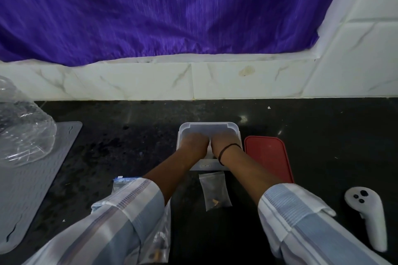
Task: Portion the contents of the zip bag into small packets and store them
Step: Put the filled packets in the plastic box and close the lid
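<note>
On a dark speckled stone counter, both hands are reaching down into a translucent white box (pixel 208 130), the left hand (pixel 193 143) and right hand (pixel 224 143) lying side by side with the fingers hidden below the rim, so whether they are gripping anything cannot be told. Just beside the box, its flat red lid (pixel 268 157) is lying off, suggesting storing is under way. One small clear packet (pixel 215 191), soft and rectangular with a few tan bits at its bottom, is waiting near the box between the forearms, not yet stored. Partly under the left striped sleeve, the blue-topped zip bag (pixel 160 241) is lying crinkled, with brownish contents showing, so portioning looks unfinished. At left, a grey ribbed mat (pixel 32 189) is carrying crumpled clear plastic (pixel 23 133); a white controller (pixel 369 219) is lying at right.
</note>
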